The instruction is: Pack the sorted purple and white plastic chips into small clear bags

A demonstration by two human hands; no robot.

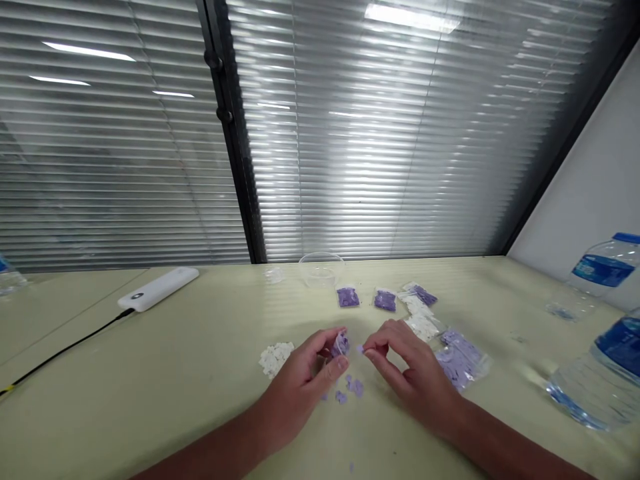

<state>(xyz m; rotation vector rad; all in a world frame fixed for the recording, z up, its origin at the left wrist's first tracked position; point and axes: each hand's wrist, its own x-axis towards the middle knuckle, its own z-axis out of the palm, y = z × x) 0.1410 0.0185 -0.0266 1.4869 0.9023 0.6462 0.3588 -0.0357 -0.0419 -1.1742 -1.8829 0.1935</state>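
My left hand (310,373) is closed around a small cluster of light purple pieces (341,344), which shows between the thumb and fingers. Just to its right, my right hand (407,360) pinches one small light purple piece (360,349) between thumb and fingertips, apart from the cluster. Several loose purple pieces (356,387) lie on the table below and between the hands. A pile of small white pieces (275,359) is left of my left hand. Beside my right hand lies a clear bag of light purple pieces (461,359).
Small bags of darker purple pieces (348,297) and white pieces (420,320) lie farther back. A clear round container (321,270) stands near the window blinds. Large water bottles (607,373) are at the right. A white device (159,289) with a black cable lies at left.
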